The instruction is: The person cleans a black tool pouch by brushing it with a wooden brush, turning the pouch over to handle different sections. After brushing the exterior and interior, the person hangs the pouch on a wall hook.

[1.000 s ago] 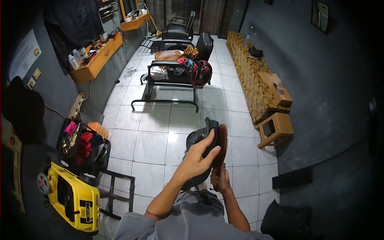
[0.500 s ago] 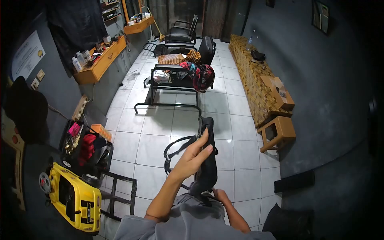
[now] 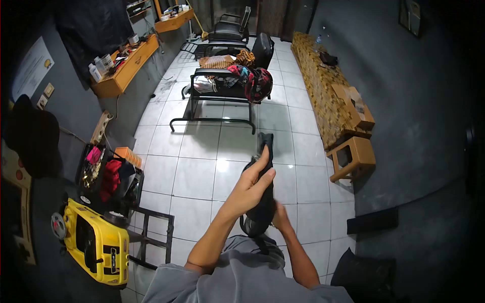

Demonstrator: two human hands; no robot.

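A soft black bag with straps hangs in front of my grey shirt, held upright and seen almost edge-on. My left hand is wrapped around its upper part, thumb on the near face. Low on the bag's right side, my right hand is closed against the edge; its fingertips are hidden behind the black cloth. Part of the strap bunches near the bottom of the bag.
Ahead stands a black chair piled with cloths. A long patterned bench lines the right wall, with a brown plastic stool at its near end. To my left are a yellow toy car and a black metal frame.
My right hand has risen from below the bag to its right side. The strap loop that stuck out to the left has dropped in close to the bag.
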